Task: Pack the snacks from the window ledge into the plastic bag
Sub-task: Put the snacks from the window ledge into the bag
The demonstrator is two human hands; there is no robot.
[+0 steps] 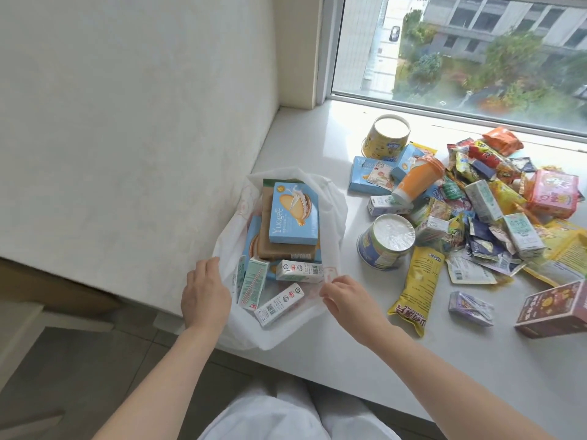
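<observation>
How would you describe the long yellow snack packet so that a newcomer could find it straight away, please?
Start at the window ledge and look right of the plastic bag. Below the blue tub lies the long yellow packet, running towards the ledge's near edge. Unlike its neighbours it lies apart from the pile, with red characters at its lower end.

Snacks (470, 211) right of bag (333, 201)

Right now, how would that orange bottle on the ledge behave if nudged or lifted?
The orange bottle lies on its side, propped on cartons, so it would probably roll or slide off them if nudged. Its round, smooth-looking body may slip in a loose grip. It looks rigid, so it should lift without flexing; its weight can't be judged.
</observation>
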